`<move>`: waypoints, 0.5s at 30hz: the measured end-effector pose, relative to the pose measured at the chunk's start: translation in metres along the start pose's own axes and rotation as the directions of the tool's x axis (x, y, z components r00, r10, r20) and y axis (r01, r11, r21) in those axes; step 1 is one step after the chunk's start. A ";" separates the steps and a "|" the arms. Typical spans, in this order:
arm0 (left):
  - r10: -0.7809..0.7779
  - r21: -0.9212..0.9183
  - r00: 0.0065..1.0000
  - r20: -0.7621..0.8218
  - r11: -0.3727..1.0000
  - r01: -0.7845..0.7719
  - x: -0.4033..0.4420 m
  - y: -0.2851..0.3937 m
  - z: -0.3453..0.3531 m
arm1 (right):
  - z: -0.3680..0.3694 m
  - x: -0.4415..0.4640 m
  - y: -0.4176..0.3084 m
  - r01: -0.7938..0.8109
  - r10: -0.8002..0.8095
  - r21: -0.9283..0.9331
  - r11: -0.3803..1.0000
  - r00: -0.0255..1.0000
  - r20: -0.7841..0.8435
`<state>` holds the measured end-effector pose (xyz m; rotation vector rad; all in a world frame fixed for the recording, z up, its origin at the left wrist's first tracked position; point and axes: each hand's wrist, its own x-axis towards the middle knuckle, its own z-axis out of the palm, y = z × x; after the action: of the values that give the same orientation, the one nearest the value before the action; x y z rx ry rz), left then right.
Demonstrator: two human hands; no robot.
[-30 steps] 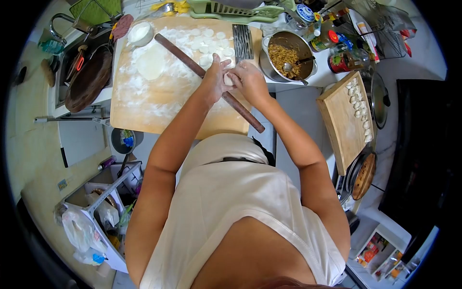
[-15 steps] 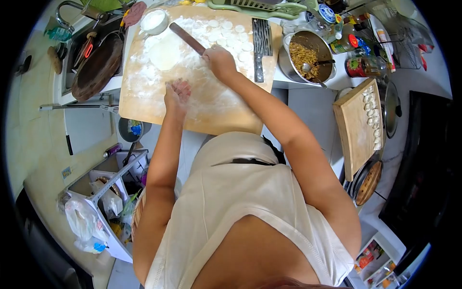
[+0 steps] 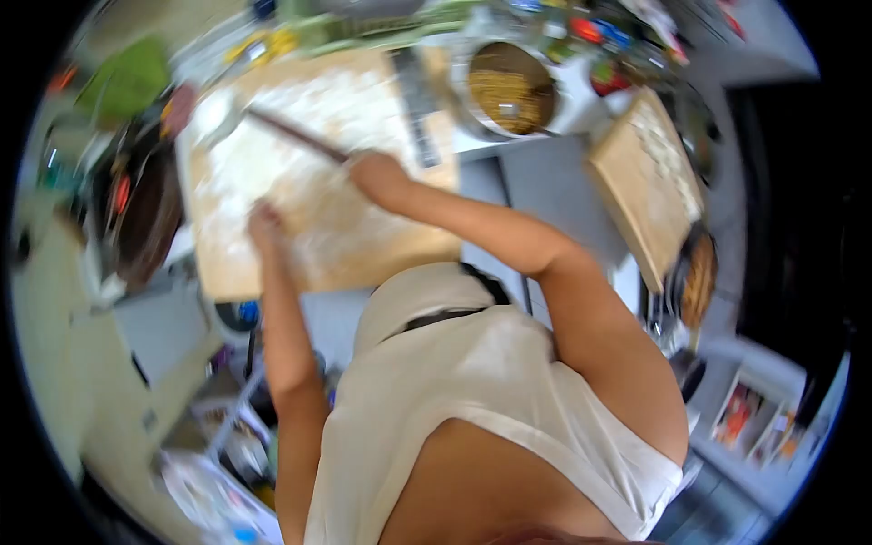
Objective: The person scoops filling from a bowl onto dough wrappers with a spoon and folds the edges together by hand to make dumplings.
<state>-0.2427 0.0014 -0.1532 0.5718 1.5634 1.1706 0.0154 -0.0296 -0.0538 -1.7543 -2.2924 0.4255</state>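
Note:
My right hand (image 3: 380,180) is closed around one end of a dark brown rolling pin (image 3: 295,134), held slantwise above the floured wooden board (image 3: 418,238). The pin's far end is close to a small white bowl (image 3: 214,118) at the board's upper left. Lower on the board is my left hand (image 3: 266,225), apart from the pin; motion smears its fingers. White flour (image 3: 331,98) covers much of the board, and blur hides the edges of any dough there. A broad-bladed cleaver (image 3: 414,100) lies along the right side of the board.
Right of the board stands a metal pot (image 3: 461,84) with a yellow-brown filling and a spoon. Farther right, a tilted wooden board (image 3: 627,195) bears a row of pale dumplings. A dark oval pan (image 3: 150,218) leans at the sink on the left. A green rack (image 3: 363,34) sits behind.
The whole view has swung and blurred, with the board now farther left and lower. My right hand still holds the rolling pin. My left hand's fingers have become indistinct.

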 end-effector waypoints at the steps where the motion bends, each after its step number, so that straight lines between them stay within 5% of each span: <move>1: 0.071 0.081 0.988 0.134 0.993 -0.082 0.054 -0.026 -0.032 | -0.012 -0.014 0.011 0.026 -0.025 0.011 1.000 0.995 -0.095; 4: 0.267 0.356 0.950 0.163 0.882 -0.309 0.156 -0.060 -0.068 | -0.097 -0.061 0.032 -0.086 0.107 0.086 0.993 0.951 -0.288; 7: 0.187 0.505 0.978 -0.097 0.855 -0.113 0.087 0.015 -0.016 | -0.161 -0.114 0.082 -0.263 0.264 0.070 0.962 0.839 -0.476; 11: 0.161 0.573 0.982 -0.094 0.816 -0.079 0.099 0.019 -0.012 | -0.229 -0.201 0.163 -0.556 0.396 -0.013 0.831 0.609 -0.688; 15: 0.201 0.662 0.977 -0.078 0.743 -0.100 0.115 0.019 -0.014 | -0.262 -0.297 0.252 -0.839 0.490 -0.066 0.540 0.377 -0.786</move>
<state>-0.2974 0.0983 -0.1887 1.1136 2.0985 0.7546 0.4114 -0.2304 0.0995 -2.4955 -1.0323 -0.6883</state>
